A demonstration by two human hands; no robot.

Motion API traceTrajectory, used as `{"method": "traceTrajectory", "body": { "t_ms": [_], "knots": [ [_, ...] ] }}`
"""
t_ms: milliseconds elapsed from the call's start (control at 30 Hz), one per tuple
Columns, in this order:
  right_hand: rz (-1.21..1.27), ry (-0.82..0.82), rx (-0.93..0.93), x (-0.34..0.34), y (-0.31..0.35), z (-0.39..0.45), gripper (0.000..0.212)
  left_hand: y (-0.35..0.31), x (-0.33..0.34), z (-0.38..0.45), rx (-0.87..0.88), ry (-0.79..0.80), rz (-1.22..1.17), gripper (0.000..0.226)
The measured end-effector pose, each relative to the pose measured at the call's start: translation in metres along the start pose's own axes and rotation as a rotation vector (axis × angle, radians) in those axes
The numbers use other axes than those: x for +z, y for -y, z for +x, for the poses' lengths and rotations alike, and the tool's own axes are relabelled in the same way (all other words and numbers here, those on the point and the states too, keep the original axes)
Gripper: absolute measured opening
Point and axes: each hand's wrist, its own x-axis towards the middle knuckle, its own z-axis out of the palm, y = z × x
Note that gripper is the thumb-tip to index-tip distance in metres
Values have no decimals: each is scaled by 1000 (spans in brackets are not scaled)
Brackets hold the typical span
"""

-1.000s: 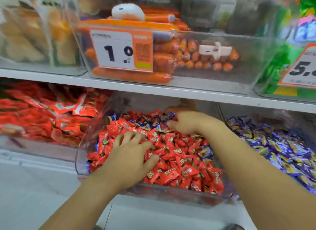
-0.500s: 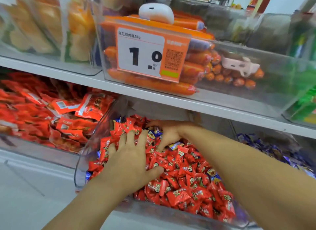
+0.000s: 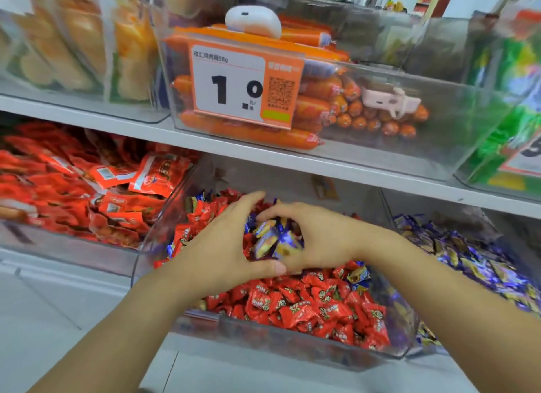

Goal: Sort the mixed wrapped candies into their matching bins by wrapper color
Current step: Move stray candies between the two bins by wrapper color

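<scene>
1. Store shelving fills the view: a white shelf board (image 3: 263, 155) runs across, with clear plastic bins above and below it.
2. On the upper level, a clear bin holds orange sausages (image 3: 322, 100) and carries an orange-and-white price tag (image 3: 243, 85) reading "1.0"; a white device (image 3: 253, 21) sits on top of the sausages.
3. On the lower level, at the left, a bin is heaped with red snack packets (image 3: 87, 193).
4. The middle clear bin (image 3: 263, 337) on the lower level is full of red wrapped candies (image 3: 307, 308), with a few blue-and-yellow ones mixed in along its right and far edges.
5. The bin to the right holds blue wrapped candies (image 3: 468, 261).
6. The left hand (image 3: 225, 246) and the right hand (image 3: 319, 243) meet over the red pile, thumbs touching at the near side and fingertips close at the far side, forming a ring.
7. Between them they cup a small cluster of blue-and-yellow candies (image 3: 272, 240); both hands curl around it.
8. The cluster lies over the middle bin, above the red candies.
</scene>
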Motion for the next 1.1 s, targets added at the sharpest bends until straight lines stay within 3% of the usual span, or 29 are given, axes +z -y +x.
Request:
{"method": "traceTrajectory", "body": {
  "t_ms": [133, 367, 500, 600, 733, 867, 967, 1033, 1100],
  "knots": [
    [70, -35, -6, 10, 3, -40, 78, -6, 4, -8, 26, 108, 53, 98],
    [154, -331, 32, 30, -16, -65, 51, -1, 3, -3, 36, 55, 148, 39],
    [177, -390, 42, 30, -19, -65, 38, -2, 7, 1, 46, -12, 148, 11],
    [183, -354, 32, 31, -21, -65, 43, 0, 7, 0, 65, -84, 184, 12],
    [216, -362, 19, 32, -24, -64, 40, -4, 5, -9, 73, -8, 138, 42],
    [258, -442, 15, 33, -19, -62, 29, -9, 14, -9, 184, -67, 173, 16],
    [277, -545, 70, 32, -20, -61, 29, -6, 10, -7, 122, -169, 176, 9],
    [306, -621, 111, 30, -22, -61, 27, -6, 7, -10, 76, -122, 159, 31],
    [487, -695, 78, 26, -21, -62, 11, -10, 6, -13, 91, -17, 162, 52]
  ]
}}
